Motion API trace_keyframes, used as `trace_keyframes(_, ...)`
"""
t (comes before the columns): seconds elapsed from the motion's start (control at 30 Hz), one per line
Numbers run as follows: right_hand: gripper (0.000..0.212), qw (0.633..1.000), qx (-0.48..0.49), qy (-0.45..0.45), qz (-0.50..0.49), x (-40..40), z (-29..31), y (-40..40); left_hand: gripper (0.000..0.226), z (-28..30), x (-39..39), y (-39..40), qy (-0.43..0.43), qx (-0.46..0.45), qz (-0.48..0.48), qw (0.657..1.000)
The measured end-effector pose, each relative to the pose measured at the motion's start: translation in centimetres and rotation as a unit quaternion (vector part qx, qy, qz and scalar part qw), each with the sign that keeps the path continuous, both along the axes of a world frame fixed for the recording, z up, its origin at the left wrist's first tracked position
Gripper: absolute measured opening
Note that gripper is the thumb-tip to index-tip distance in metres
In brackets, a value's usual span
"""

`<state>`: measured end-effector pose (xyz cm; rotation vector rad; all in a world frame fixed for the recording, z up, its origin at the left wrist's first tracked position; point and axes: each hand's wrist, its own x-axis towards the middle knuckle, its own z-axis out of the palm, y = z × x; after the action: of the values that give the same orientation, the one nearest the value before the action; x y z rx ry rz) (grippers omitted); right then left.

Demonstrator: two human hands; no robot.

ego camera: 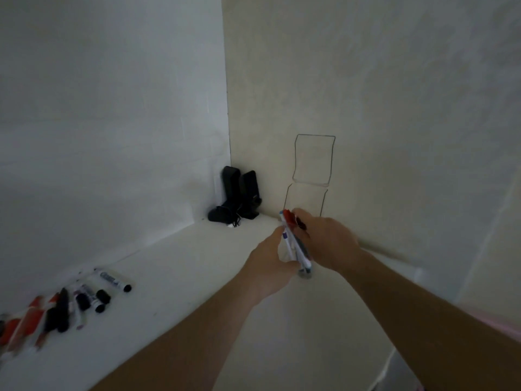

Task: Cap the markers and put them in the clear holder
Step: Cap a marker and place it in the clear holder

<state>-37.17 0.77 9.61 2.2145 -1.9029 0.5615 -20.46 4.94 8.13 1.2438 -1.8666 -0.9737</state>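
Two hands, left hand (pixel 272 262) and right hand (pixel 328 241), both gripping one bundle of markers (pixel 296 246). Best lifted upright, then lowered squarely into the clear holder (pixel 306 200) just beyond.

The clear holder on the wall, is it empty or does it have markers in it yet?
Empty, as far as shows: only bare wall is visible through the clear holder; its lower pocket's bottom is hidden.
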Motion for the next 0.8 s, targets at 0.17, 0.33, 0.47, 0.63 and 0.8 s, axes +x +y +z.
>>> trace_keyframes(0.17,0.048,0.999,-0.042,-0.012,-0.007,0.7,0.2,1.1,0.068,-1.7,3.3,-0.7,-0.102,-0.031,-0.041,0.993)
trace_keyframes(0.33,0.039,0.989,-0.087,-0.102,0.07,6.5,-1.6,3.0,0.029,-4.7,15.7,-0.5,-0.222,-0.171,0.013,0.96)
trace_keyframes(0.47,0.034,0.972,0.032,-0.157,0.17,14.4,-5.2,2.1,0.023,-5.7,26.4,0.5,-0.28,-0.199,0.147,0.928)
trace_keyframes(0.63,0.04,0.944,0.146,-0.188,0.23,24.7,-8.4,-0.3,0.021,-4.6,34.5,1.9,-0.329,-0.164,0.26,0.893)
trace_keyframes(0.8,0.042,0.939,0.148,-0.156,0.27,32.6,-8.8,-3.0,0.05,-5.2,36.5,1.8,-0.376,-0.109,0.267,0.881)
